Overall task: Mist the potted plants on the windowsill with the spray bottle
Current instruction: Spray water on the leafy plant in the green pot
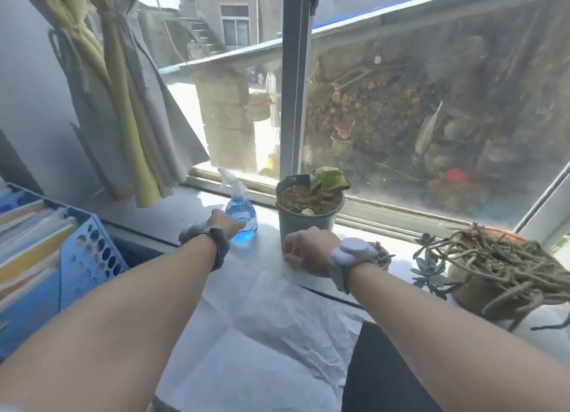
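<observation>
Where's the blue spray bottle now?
Head view, left of centre: the translucent blue plastic spray bottle stands on the white windowsill, left of the dark green plastic pot, with the left hand against its near side.

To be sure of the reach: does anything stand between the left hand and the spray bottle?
Nothing visible does. The left hand is right at the lower body of the spray bottle, and its fingertips overlap it. The green pot stands to the bottle's right, apart from it.
</observation>
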